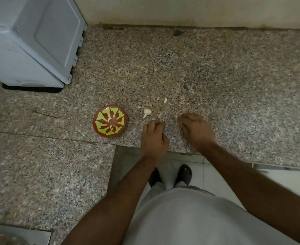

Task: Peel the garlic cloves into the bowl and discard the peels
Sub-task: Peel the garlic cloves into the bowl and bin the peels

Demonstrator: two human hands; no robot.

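A red bowl with a yellow-green pattern sits on the granite counter, with two small peeled cloves inside. To its right lies a piece of garlic bulb, still in its skin. A smaller pale clove or peel lies farther back. My left hand is palm down just in front of the garlic piece, fingers curled under; anything inside them is hidden. My right hand rests palm down to the right, its bent fingertips touching the counter, with nothing seen in it.
A white appliance stands at the back left against the wall. The counter's front edge runs just under my wrists, with a lower granite section at the left. A metal sink corner shows at the bottom left.
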